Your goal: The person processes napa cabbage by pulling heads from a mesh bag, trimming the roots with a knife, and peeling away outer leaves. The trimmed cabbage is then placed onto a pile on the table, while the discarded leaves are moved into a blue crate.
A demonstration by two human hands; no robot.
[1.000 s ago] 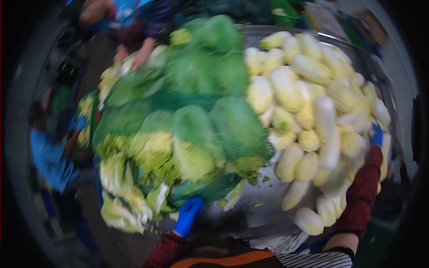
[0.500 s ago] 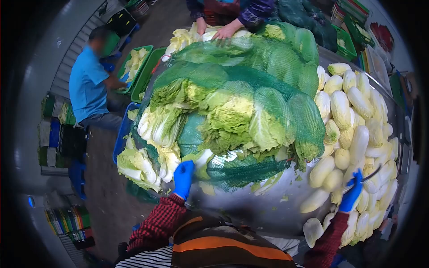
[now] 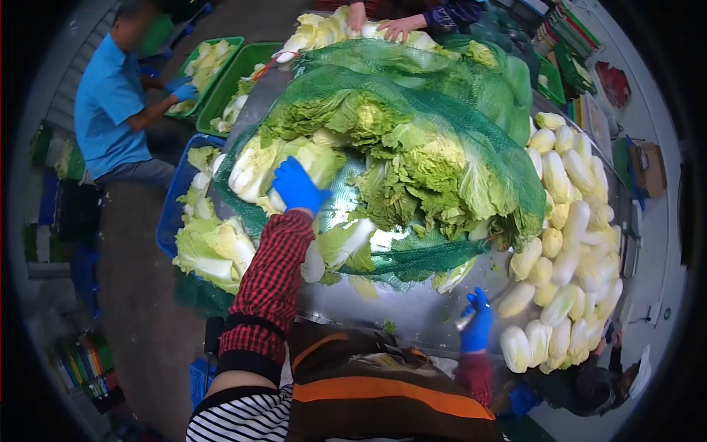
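Observation:
My left hand (image 3: 298,186), in a blue glove, reaches out over a green-and-white napa cabbage (image 3: 322,160) at the mouth of a green mesh sack (image 3: 243,202). Its fingers are apart on or just above the leaves; firm contact is hard to make out. Another napa cabbage (image 3: 250,171) lies just left of it. More leafy cabbages (image 3: 427,166) spill from the sack to the right. My right hand (image 3: 477,320), also gloved in blue, is closed around a knife (image 3: 463,322) near the table's front edge, the blade mostly hidden.
Trimmed pale cabbages (image 3: 567,243) are piled on the metal table's (image 3: 398,313) right side. A blue crate (image 3: 168,214) with leaves stands left. Beyond, a person in blue (image 3: 114,110) sits beside green crates (image 3: 247,66). Across the table, another person's hands (image 3: 401,27) touch cabbages.
My left hand has moved forward from the near edge onto the cabbage by the sack. My right hand, with the knife, has moved left, away from the pale pile. The view has shifted.

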